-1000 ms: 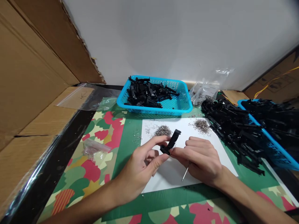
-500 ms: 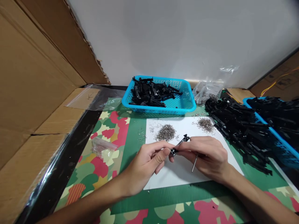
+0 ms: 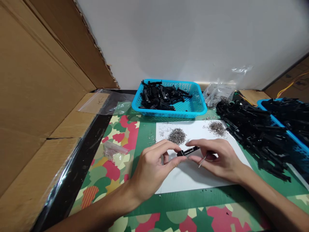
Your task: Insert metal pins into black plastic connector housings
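Observation:
My left hand (image 3: 154, 164) pinches the near end of a slim black plastic part (image 3: 190, 150) between thumb and fingertips, above the white paper (image 3: 178, 180). My right hand (image 3: 219, 158) is curled around a thin metal rod (image 3: 202, 161), whose bare tip points down and left. The right thumb lies near the part's lower edge, and the index finger arches over its far end. Whether those right fingertips press on the part is hard to tell. Just behind the hands sits a heap of small metal pieces (image 3: 177, 136); a second heap (image 3: 216, 128) lies farther right.
A blue basket (image 3: 169, 113) of black parts stands at the back. On the right, a pile of black parts (image 3: 253, 135) lies beside another blue basket (image 3: 277, 117). Clear plastic bags (image 3: 114, 151) lie left and at the back (image 3: 217, 91). Cardboard (image 3: 48, 64) walls the left side.
The black part has been turned to lie flatter, showing a long slot. My right index finger has lifted and the right hand has opened somewhat. The camera view has shifted slightly left.

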`<act>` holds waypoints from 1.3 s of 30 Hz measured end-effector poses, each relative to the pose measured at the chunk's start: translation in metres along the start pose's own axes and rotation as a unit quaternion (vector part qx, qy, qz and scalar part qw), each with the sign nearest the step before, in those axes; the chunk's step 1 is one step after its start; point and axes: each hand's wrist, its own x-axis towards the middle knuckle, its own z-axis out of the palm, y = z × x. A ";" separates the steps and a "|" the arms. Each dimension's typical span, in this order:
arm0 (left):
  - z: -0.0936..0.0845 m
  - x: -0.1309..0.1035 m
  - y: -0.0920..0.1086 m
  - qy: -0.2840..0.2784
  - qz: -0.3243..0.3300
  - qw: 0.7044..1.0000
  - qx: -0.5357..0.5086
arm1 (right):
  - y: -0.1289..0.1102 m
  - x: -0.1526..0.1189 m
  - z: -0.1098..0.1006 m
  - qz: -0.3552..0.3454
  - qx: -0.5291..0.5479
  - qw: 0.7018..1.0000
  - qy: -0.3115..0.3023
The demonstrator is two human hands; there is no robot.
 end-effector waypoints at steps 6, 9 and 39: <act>0.003 -0.002 -0.002 -0.031 -0.012 0.999 -0.003 | 0.005 0.002 -0.014 0.073 -0.011 0.997 0.036; 0.005 -0.003 -0.002 -0.048 -0.005 0.999 0.005 | 0.014 0.003 -0.015 0.057 -0.034 0.997 0.038; 0.006 -0.004 -0.001 -0.079 0.060 0.990 0.098 | -0.007 0.004 -0.001 0.155 0.123 0.972 -0.122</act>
